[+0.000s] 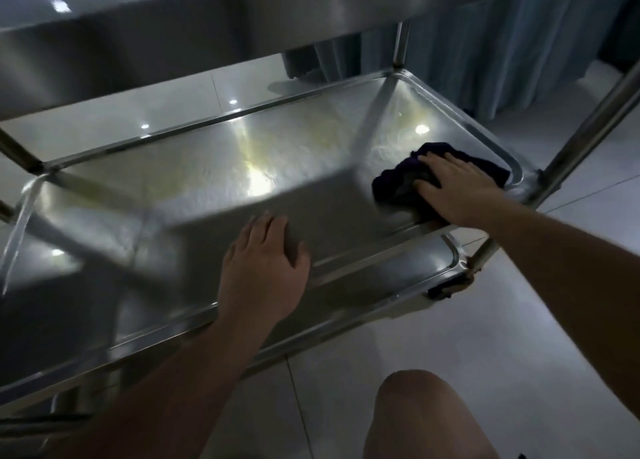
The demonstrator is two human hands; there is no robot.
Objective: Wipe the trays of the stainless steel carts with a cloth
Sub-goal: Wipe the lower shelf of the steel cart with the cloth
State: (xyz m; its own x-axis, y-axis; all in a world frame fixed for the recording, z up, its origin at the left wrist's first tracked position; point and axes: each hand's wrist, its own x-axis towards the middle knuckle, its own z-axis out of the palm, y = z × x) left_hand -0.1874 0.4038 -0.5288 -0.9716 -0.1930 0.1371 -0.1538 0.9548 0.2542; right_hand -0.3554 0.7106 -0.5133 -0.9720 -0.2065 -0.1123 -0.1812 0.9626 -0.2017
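A bare knee (415, 417) juts over the pale floor tiles (502, 337) nearest me. Past it, the left hand (265, 264) lies flat, fingers spread, on the near part of the steel cart's lower tray (207, 168). Farther right, the right hand (450, 188) presses a dark cloth (394, 185) flat into the tray's right corner, beneath the upper tray (173, 43).

A dark, crumpled cloth (408, 185) lies on the lower stainless steel tray (214, 168) near its right end, close to the rim. The tray is shiny, shallow and rimmed, with pale yellowish smears across its surface.
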